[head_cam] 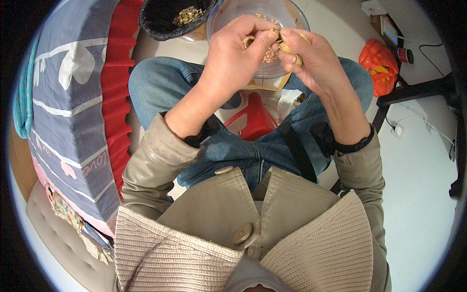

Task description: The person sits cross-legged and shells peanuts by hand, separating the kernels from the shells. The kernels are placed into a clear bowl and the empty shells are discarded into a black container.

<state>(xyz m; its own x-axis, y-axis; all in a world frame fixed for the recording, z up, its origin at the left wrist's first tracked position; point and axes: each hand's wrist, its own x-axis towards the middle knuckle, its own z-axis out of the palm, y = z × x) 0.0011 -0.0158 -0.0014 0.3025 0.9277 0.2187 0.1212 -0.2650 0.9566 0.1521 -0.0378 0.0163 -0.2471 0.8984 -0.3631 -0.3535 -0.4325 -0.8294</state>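
My left hand [233, 51] and my right hand [315, 54] meet over a clear bowl [297, 18], fingertips together. A peanut shell piece [249, 41] shows a dark hollow between the fingers of my left hand. Several unshelled peanuts [288, 48] are held in the curled fingers of my right hand. What the fingertips pinch between them is partly hidden. Below, shelled peanut kernels [270, 56] lie in the bowl, pinkish and small. My hands cover much of the bowl.
A bin lined with a black bag [155, 23] holds peanut shells [189, 15] left of the bowl. A yellow-edged tray [282, 83] shows beneath the bowl. A red plastic bag [379, 65] sits at right, beside a black metal frame [412, 89]. A bed with a red ruffle [116, 91] borders the left.
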